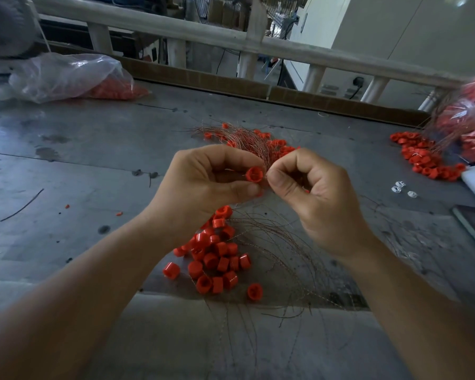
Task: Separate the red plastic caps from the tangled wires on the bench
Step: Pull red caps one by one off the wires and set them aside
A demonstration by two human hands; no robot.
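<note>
Facing its open mouth toward the camera, one red cap (254, 174) sits above the middle of the bench (93, 149), its axis running roughly along the line of sight. At far left a clear plastic bag (66, 75) holds more red caps. The left hand (203, 182) is raised, wrist bent, its thumb and curled fingers pinching the cap by its rim. Below lies a pile of loose caps (214, 259) with loose wires (285, 242) fanning to its right. A coppery wire bunch (251, 145) arcs behind the cap. The right hand (313, 193) pinches that bunch just beside the cap, its other fingers clenched. Farther right, a heap of caps (422, 157) spills from a second bag (466, 119).
</note>
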